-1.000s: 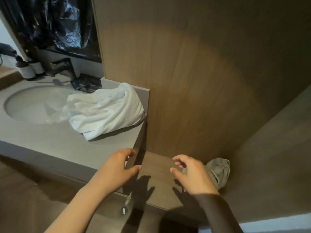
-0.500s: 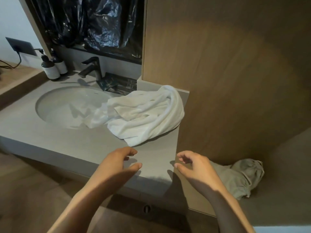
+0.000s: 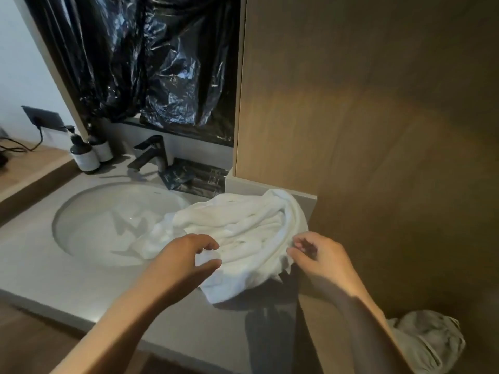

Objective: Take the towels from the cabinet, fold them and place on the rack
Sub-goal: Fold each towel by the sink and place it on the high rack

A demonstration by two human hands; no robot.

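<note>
A crumpled white towel [image 3: 243, 230] lies on the grey counter [image 3: 54, 287], right of the sink, with one end trailing into the basin. My left hand [image 3: 181, 263] hovers over its near left part, thumb and fingers spread around a fold without closing. My right hand [image 3: 321, 257] is at the towel's right edge, where thumb and curled fingers pinch the cloth; that edge looks slightly lifted. No rack is in view.
An oval sink [image 3: 81, 211] with a dark faucet [image 3: 151, 155], two soap bottles [image 3: 83, 155] and dark packets [image 3: 194, 179] fill the counter's back. Black plastic sheeting [image 3: 162, 76] hangs behind. A wooden panel [image 3: 378, 130] stands at right; a grey cloth [image 3: 429, 344] lies low right.
Both hands have moved forward from the counter's front edge onto the white towel. The view has swung left, so the sink is more central.
</note>
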